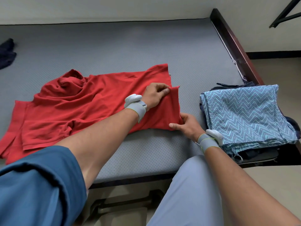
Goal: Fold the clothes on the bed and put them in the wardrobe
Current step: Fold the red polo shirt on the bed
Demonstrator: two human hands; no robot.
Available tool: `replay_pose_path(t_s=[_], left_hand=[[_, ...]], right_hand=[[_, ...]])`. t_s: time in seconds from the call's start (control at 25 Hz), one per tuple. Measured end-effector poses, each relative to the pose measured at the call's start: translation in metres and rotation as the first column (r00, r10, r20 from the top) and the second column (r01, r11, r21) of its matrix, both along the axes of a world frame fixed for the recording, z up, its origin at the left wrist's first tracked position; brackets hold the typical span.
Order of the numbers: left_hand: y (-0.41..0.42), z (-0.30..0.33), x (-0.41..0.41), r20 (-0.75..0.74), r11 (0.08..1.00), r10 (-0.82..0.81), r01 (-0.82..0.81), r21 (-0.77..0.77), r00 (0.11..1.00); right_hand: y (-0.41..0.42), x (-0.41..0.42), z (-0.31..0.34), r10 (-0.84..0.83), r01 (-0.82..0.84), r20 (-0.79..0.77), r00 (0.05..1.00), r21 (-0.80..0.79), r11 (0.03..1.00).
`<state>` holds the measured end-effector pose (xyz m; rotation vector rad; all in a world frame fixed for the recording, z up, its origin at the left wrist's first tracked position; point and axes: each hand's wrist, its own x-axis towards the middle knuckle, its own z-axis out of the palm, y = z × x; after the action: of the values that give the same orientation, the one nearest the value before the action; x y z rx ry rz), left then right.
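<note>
fingers of the left hand [155,93] pinch the hem edge of one red polo shirt [84,108], arm stretched across it, while the right hand [187,126] grips the hem's near corner. one shirt lies spread on the grey mattress [114,49]; one folded stack topped by zigzag blue cloth [244,115] sits just right, one dark garment [7,53] far left.

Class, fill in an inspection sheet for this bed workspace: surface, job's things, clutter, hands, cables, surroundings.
Surface: grey mattress, dark bed frame.
Job's things: red shirt spread out, partly folded; folded zigzag cloth tops a pile at the right.
Clutter: dark garment lies at far left.
Hands: left hand pinches the shirt's hem; right hand grips its near corner.
Cables: nothing seen.
Surroundings: pale wall, floor, black metal frame.
</note>
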<state>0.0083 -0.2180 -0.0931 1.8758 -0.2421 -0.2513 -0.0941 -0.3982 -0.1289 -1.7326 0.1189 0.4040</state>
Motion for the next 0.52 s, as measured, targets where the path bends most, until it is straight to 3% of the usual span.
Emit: replay_pose_path(t_s=[0.12,0.24,0.36,0.44,0.52], left_hand=[[0.000,-0.006,-0.007,0.121,0.977,0.149,-0.165,0.138,0.981],[0.000,-0.037,-0.022,0.037,0.925,0.122,-0.127,0.359,0.992],[-0.002,-0.057,-0.041,0.077,0.840,-0.052,0.002,0.542,0.996],[0.008,-0.055,-0.049,0.100,0.836,-0.115,0.042,0.547,0.988],[0.031,-0.050,-0.049,0.105,0.848,-0.134,0.059,0.527,0.985]], right_hand=[[-0.016,0.005,-0.006,0.017,-0.013,0.013,1.000,-0.293,0.956],[-0.026,0.003,-0.009,0.068,-0.063,-0.013,0.998,-0.577,0.814],[-0.023,0.003,-0.004,0.129,-0.159,-0.095,0.987,-0.678,0.717],[-0.027,0.007,0.003,0.136,-0.203,-0.151,0.979,-0.712,0.672],[-0.031,0.011,0.011,0.097,-0.163,-0.135,0.986,-0.665,0.728]])
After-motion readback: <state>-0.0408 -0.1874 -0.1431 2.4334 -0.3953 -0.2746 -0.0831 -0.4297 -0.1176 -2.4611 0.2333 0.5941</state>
